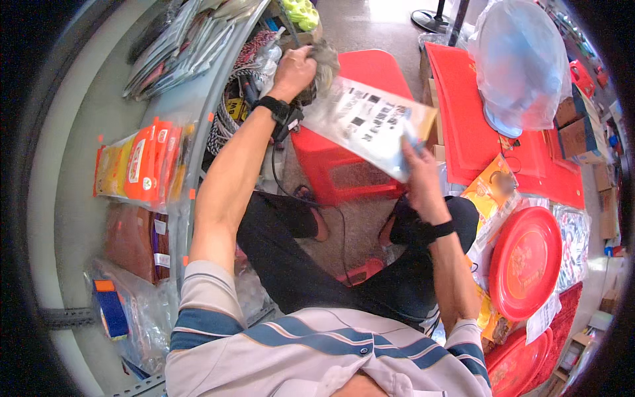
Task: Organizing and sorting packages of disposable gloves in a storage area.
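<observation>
My left hand is closed around a crumpled grey-brown cloth, held over the far left part of a red plastic stool. Between the fingers and thumb of my right hand is the near right corner of a flat, clear-wrapped packet with black print and codes on white. The packet is tilted above the stool, and its far left end is close to the cloth. Something bluish at my right fingertips is too blurred to name. Black straps circle both wrists, and a small device sits at the left one.
Left stands a metal shelf with bagged goods and an orange packet. Coiled rope lies beside it. A black cable trails between my legs. At right are red mats, a red round tray and a bagged blue object.
</observation>
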`<state>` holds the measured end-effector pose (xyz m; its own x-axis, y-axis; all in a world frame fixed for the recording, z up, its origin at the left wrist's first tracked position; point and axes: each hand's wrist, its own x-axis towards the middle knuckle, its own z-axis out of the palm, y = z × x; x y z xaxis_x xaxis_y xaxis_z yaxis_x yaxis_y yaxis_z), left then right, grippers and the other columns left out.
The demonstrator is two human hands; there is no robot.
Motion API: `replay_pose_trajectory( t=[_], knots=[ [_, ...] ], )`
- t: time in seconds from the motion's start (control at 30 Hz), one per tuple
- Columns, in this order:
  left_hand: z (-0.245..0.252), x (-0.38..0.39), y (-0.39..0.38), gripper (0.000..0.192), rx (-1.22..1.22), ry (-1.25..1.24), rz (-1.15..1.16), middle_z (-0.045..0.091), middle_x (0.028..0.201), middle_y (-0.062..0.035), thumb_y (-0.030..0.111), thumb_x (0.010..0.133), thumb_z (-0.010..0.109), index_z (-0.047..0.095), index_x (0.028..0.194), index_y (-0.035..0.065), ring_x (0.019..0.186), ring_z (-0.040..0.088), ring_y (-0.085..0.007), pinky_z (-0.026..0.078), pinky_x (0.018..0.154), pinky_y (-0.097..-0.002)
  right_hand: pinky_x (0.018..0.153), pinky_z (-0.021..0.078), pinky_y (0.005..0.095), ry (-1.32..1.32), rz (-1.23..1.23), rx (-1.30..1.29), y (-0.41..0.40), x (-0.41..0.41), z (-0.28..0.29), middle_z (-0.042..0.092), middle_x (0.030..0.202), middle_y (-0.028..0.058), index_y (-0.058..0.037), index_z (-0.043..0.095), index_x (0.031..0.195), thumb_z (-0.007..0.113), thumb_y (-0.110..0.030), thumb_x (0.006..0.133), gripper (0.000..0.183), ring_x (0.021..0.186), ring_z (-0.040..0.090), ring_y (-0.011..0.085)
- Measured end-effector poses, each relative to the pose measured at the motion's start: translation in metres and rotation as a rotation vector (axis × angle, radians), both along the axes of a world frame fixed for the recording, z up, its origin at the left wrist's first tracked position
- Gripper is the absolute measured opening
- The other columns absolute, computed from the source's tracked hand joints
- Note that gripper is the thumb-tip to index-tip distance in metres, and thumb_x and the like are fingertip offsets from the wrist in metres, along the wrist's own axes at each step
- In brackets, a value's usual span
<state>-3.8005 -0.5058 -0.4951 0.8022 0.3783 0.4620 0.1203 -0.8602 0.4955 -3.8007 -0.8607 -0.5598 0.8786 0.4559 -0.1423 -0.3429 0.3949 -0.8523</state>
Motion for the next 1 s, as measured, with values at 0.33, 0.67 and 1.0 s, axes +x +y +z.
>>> replay_pose_trajectory(
  t=[0.33,0.67,1.0],
  knots=[
    [-0.024,-0.039,-0.055,0.046,0.298,0.099,-0.239,0.061,0.11,-0.0268,0.042,0.088,0.055,0.064,0.11,0.0021,0.104,0.06,-0.0386,0.048,0.088,-0.0457,0.096,0.0453,0.0306,-0.814,-0.445,-0.515,-0.045,-0.005,0.121,0.063,0.122,0.0111,0.0029,0.058,0.126,0.056,-0.009,0.095,0.033,0.108,0.06,0.0156],
    [-0.026,-0.11,-0.134,0.035,-1.97,0.163,-0.63,0.066,0.114,-0.0131,0.025,0.095,0.059,0.056,0.122,0.0023,0.098,0.067,-0.0246,0.055,0.086,-0.0393,0.107,0.0391,0.0431,-1.739,0.453,-0.91,-0.029,-0.101,0.076,0.047,0.141,0.0113,-0.0152,0.051,0.136,0.057,0.003,0.077,0.061,0.129,0.046,0.031],
    [-0.078,-0.126,-0.14,0.031,-1.835,0.195,-0.527,0.066,0.114,-0.0157,0.012,0.092,0.059,0.055,0.121,-0.0007,0.098,0.068,-0.0281,0.056,0.087,-0.042,0.101,0.0421,0.0321,-0.209,0.217,-0.375,-0.069,-0.094,0.016,0.052,0.134,0.0153,-0.0004,0.036,0.144,0.058,-0.026,0.097,0.059,0.122,0.053,0.0213]
  ],
)
